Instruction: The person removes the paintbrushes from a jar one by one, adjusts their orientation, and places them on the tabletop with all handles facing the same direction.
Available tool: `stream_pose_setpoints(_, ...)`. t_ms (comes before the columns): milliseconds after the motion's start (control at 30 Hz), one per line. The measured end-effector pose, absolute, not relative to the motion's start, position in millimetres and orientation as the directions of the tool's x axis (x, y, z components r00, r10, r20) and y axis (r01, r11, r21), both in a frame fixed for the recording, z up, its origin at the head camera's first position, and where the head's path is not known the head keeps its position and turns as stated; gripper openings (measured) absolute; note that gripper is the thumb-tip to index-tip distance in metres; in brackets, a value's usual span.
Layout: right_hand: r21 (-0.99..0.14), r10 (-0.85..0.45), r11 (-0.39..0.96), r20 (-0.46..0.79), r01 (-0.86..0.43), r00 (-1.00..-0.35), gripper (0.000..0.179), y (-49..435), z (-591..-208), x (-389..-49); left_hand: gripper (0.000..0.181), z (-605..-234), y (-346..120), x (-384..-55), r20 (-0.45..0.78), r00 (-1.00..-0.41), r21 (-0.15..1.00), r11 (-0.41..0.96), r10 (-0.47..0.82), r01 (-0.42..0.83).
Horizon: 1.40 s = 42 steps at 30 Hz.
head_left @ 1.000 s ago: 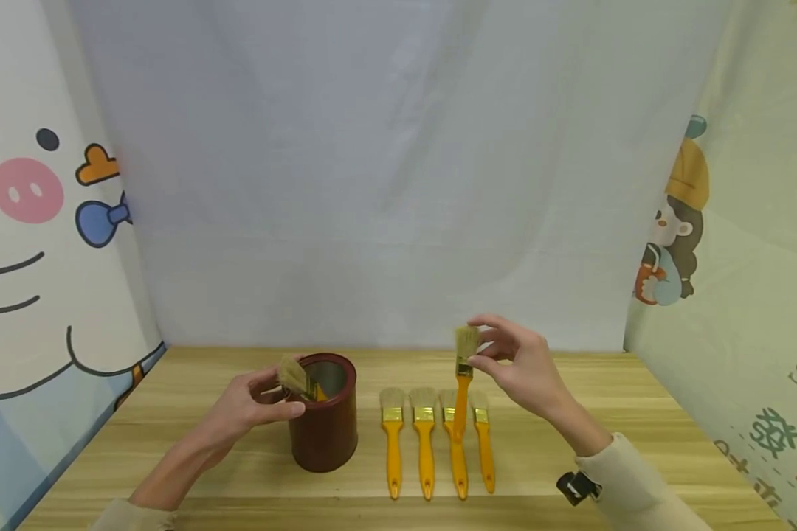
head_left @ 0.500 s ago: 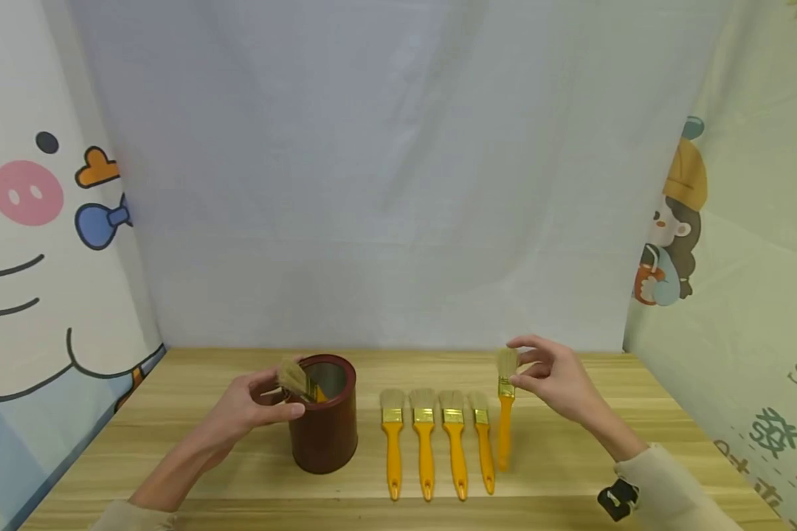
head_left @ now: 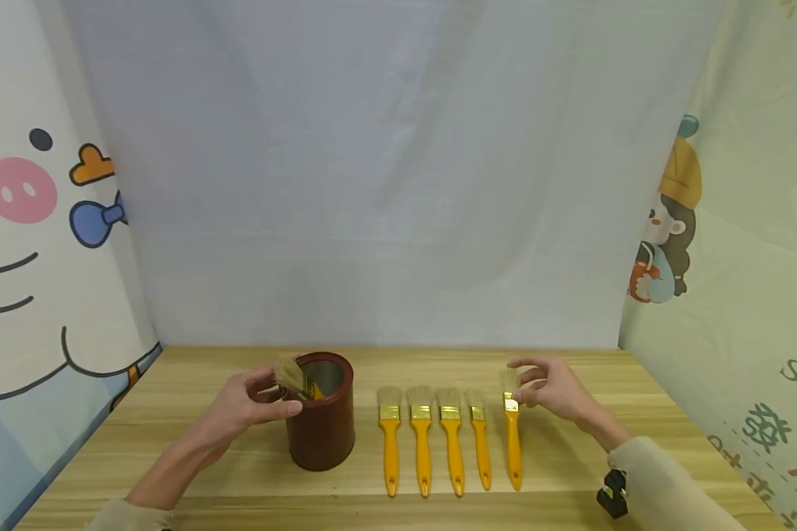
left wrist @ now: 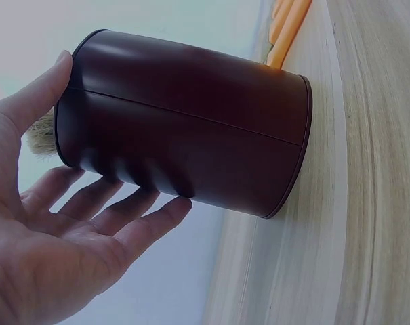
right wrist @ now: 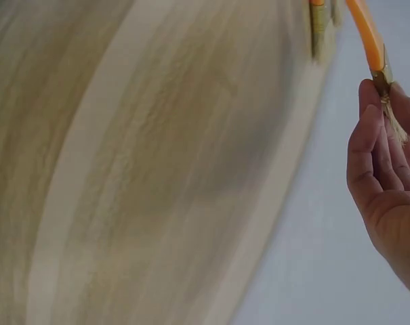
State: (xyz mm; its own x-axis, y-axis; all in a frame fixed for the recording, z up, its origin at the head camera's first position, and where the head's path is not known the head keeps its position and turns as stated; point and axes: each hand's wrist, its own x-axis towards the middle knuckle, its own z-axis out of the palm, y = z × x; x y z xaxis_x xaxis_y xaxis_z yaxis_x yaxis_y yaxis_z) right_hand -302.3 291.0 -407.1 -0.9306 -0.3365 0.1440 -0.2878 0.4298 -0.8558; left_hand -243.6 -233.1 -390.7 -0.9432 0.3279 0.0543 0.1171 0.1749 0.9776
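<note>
My left hand holds a dark red can at its left side, thumb near the rim and fingers along the wall in the left wrist view. A paintbrush with its bristles up leans out over the can's rim; the rest of it is inside. With thumb and fingers, my right hand pinches a narrow paintbrush by its metal band, the orange handle pointing toward me. That brush is at the right end of a row, its handle low at the tabletop. Whether it fully touches the wood, I cannot tell.
Several orange-handled paintbrushes lie side by side between the can and my right hand, bristles away from me. The wooden table ends at a pale cloth backdrop, with printed cloths at both sides.
The right hand has carried its paintbrush rightward from above the row and lowered it beside the rightmost brush. The left hand stays on the can.
</note>
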Motion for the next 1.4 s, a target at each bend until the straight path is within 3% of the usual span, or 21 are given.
stream_pose_setpoints(600, -0.813, -0.423, 0.488, 0.100, -0.319, -0.901, 0.047, 293, -437, -321, 0.079, -392, -233, -242, 0.059, -0.943, 0.977, 0.173, 0.329, 0.121)
stream_pose_setpoints(1400, -0.740, -0.406, 0.570, 0.123, -0.356, -0.906, 0.044, 290, -445, -328, 0.080, -391, -233, -243, 0.047, -0.944, 0.979, 0.175, 0.326, 0.109)
